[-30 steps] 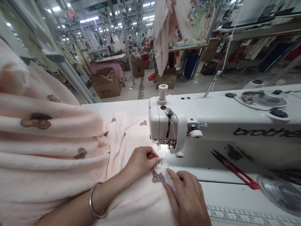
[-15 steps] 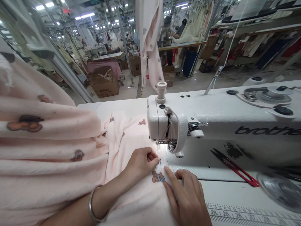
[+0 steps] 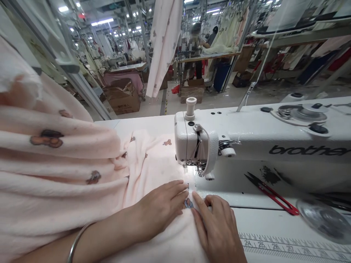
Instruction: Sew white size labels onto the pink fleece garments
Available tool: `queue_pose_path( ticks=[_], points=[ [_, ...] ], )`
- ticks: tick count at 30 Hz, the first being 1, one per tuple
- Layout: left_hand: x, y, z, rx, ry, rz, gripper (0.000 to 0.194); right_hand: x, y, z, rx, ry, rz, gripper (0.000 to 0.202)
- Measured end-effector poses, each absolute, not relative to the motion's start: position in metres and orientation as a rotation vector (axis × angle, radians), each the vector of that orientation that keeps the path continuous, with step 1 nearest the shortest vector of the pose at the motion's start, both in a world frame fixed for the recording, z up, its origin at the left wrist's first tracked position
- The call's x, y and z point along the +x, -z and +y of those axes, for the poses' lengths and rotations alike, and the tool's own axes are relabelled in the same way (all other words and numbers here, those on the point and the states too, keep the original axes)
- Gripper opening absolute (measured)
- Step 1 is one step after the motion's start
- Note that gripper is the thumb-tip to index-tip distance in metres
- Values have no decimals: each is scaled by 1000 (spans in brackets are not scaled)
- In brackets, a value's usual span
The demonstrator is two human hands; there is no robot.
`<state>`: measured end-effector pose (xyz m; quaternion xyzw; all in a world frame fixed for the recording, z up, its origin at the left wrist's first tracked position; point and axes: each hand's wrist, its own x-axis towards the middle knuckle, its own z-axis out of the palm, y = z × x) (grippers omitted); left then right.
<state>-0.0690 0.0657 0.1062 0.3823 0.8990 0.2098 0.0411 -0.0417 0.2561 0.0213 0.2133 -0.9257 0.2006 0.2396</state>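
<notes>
"Left of the sewing machine (image 3: 244, 128), what lies?"
"Pink fabric (image 3: 161, 166), running right up to it."
"And in front?"
"Left hand (image 3: 161, 208), fingers nearly together; then right hand (image 3: 218, 226), thumb and index apart, fabric beneath both sets of fingertips."

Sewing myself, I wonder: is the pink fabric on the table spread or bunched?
Both: the pink fabric lies fairly flat by the left hand and right hand, but is bunched up farther left.

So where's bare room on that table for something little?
Bare table shows between the red snips and ruler marks, and beyond the pink cloth, left of the machine head. It's crowded in front of that head: left hand and right hand on cloth.
</notes>
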Motion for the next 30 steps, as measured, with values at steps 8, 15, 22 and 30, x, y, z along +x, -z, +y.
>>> queue_pose_path(
  ticks=[8, 15, 22, 30],
  points=[
    [-73, -77, 56, 1366, -398, 2706, 48, -40, -21, 257, 574, -538, -2573, 32],
    [-73, -72, 53, 1363, -312, 2726, 52, -40, -23, 255, 551, -581, -2592, 32],
    [-73, -64, 54, 1367, -316, 2760, 53, -40, -26, 261, 587, -594, -2585, 32],
    [-77, -67, 52, 1423, -245, 2772, 49, -140, -42, 276, 691, -364, -2590, 25]
  ],
)
